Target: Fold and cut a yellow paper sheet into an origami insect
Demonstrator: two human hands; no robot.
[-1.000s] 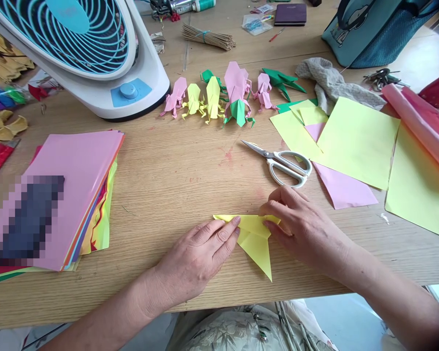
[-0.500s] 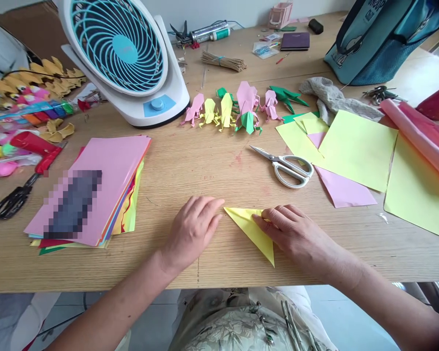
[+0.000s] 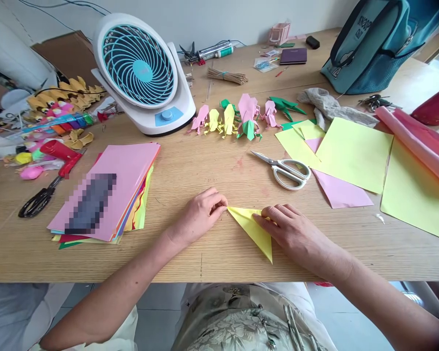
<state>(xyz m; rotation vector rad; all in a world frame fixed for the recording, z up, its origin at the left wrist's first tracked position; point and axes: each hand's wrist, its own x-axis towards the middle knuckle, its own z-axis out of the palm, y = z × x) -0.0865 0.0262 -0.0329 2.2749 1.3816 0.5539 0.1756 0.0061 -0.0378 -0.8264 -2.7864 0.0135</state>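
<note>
A yellow sheet of origami paper (image 3: 254,229), folded into a triangle, lies on the wooden table near its front edge. My left hand (image 3: 205,212) pinches the triangle's left tip between thumb and forefinger. Across the right side of the paper rests my right hand (image 3: 287,231), fingers curled and pressing it to the table; part of the paper is hidden beneath them. Beyond the hands lie scissors with white handles (image 3: 290,171). Farther back stands a row of folded paper frogs, among them a pink one (image 3: 248,108) and a yellow one (image 3: 229,119).
At left, a stack of coloured paper (image 3: 128,165) carries a blurred dark object (image 3: 91,202). Black-handled scissors (image 3: 40,197) lie beside it. A white fan (image 3: 183,97) stands behind. Yellow sheets (image 3: 354,153), a grey cloth (image 3: 329,107) and a blue bag (image 3: 366,53) are at right.
My left hand has closed its fingers on the left tip of the yellow paper. My right hand stays on the paper. The camera view has shifted slightly.
</note>
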